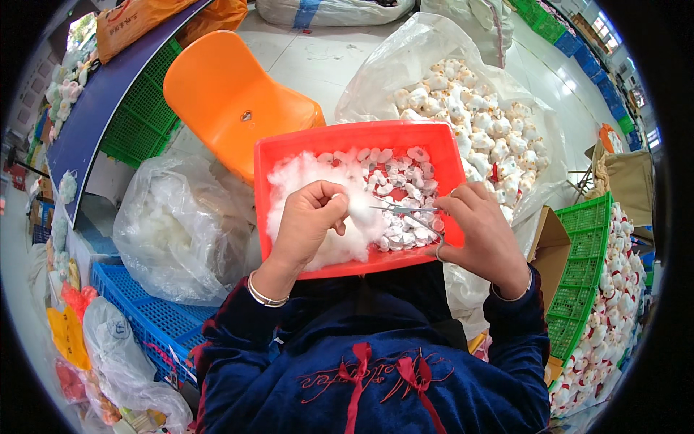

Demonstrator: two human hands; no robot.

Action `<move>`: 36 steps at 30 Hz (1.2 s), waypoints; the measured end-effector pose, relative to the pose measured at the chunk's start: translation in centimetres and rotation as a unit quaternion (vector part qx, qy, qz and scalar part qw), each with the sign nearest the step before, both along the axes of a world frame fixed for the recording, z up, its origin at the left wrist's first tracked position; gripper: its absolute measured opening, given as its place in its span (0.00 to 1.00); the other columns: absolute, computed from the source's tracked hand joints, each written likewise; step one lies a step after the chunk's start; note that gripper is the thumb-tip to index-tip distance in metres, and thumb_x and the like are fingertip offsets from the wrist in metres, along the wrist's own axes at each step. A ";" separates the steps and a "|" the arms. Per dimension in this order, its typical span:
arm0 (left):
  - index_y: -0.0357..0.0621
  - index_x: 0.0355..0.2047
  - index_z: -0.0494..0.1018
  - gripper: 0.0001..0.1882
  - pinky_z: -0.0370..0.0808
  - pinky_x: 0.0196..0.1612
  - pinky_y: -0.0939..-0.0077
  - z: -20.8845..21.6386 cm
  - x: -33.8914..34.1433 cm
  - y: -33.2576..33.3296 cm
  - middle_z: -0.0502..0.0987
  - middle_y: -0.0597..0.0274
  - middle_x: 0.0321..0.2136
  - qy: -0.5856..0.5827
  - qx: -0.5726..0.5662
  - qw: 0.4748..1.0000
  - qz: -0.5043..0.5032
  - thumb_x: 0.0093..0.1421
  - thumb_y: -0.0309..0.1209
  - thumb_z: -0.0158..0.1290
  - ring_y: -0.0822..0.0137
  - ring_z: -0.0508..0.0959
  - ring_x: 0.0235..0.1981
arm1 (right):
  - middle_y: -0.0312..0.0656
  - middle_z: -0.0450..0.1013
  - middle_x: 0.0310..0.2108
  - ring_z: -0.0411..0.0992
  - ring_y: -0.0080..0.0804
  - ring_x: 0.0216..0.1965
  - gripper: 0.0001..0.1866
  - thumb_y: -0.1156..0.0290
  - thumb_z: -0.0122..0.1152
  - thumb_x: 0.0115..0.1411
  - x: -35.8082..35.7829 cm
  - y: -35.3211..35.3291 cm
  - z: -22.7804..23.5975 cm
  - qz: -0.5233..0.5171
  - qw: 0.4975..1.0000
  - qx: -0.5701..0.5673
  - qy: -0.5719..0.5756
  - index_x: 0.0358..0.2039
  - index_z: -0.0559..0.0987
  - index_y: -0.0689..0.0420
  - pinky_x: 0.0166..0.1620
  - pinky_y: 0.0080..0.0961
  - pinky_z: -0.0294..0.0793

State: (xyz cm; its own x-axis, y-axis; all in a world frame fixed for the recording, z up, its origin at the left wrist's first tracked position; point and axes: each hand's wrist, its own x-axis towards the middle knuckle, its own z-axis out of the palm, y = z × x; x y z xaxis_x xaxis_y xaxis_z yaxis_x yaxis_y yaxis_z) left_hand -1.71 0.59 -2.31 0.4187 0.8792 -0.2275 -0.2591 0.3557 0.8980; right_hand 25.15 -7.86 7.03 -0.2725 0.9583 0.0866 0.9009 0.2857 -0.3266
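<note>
Over the red bin (325,137), the left hand (305,218) pinches a small white piece (361,207), probably steadying it for the ring-handled tool (410,210) gripped by the right hand (483,230) at 3 o'clock; fluff (291,177) lies at the bin's 9 o'clock, handily close.

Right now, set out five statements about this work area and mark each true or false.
1. The right hand holds a ring-handled metal tool. True.
2. The tub is green. False: the tub is red.
3. Fluffy white filling lies in the tub's left part. True.
4. The left hand is empty. False: the left hand pinches a small white piece.
5. The chair beyond the tub is blue. False: the chair is orange.
</note>
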 end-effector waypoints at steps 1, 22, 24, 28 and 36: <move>0.38 0.39 0.78 0.04 0.76 0.28 0.83 0.1 0.1 0.0 0.79 0.64 0.27 -0.001 -0.006 1.000 0.003 0.66 0.25 0.57 0.76 0.77 0.22 | 0.43 0.73 0.43 0.70 0.45 0.51 0.30 0.65 0.77 0.42 -0.1 0.0 0.4 0.021 1.000 0.002 0.002 0.48 0.80 0.56 0.51 0.40 0.68; 0.33 0.41 0.80 0.08 0.73 0.32 0.85 1.8 -0.1 -1.4 0.78 0.69 0.29 0.189 0.221 0.957 -0.023 0.62 0.21 0.58 0.82 0.74 0.26 | 0.44 0.75 0.43 0.71 0.45 0.52 0.30 0.63 0.77 0.44 1.2 1.0 1.0 0.045 0.996 -0.037 0.066 0.49 0.81 0.56 0.54 0.39 0.69; 0.36 0.42 0.80 0.09 0.70 0.32 0.87 2.1 0.3 -1.6 0.76 0.72 0.29 0.172 0.277 0.945 -0.034 0.61 0.19 0.58 0.85 0.72 0.28 | 0.43 0.75 0.42 0.71 0.45 0.52 0.31 0.64 0.78 0.41 0.6 1.2 1.0 0.062 0.997 -0.033 0.043 0.48 0.81 0.56 0.55 0.39 0.69; 0.36 0.43 0.80 0.10 0.71 0.34 0.88 2.3 0.1 -1.5 0.76 0.72 0.29 0.176 0.272 0.946 -0.003 0.61 0.19 0.59 0.84 0.73 0.29 | 0.40 0.76 0.40 0.72 0.43 0.50 0.27 0.64 0.77 0.41 0.3 0.9 -0.1 0.054 0.998 -0.037 0.010 0.45 0.83 0.54 0.52 0.39 0.69; 0.34 0.48 0.81 0.10 0.78 0.35 0.83 1.8 -0.1 -1.4 0.81 0.65 0.32 0.078 0.163 0.983 -0.014 0.67 0.22 0.58 0.77 0.81 0.30 | 0.38 0.78 0.33 0.75 0.41 0.42 0.18 0.65 0.74 0.46 0.3 0.7 -0.7 0.048 0.996 -0.077 0.022 0.40 0.85 0.53 0.46 0.39 0.70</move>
State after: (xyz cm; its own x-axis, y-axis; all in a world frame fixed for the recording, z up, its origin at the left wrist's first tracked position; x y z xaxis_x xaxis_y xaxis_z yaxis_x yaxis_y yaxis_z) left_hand -1.82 -0.85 -0.51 0.4264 0.9046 0.0006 -0.1033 0.0480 0.9935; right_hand 25.42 -7.14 6.34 -0.3627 0.9308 -0.0450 0.8560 0.3137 -0.4109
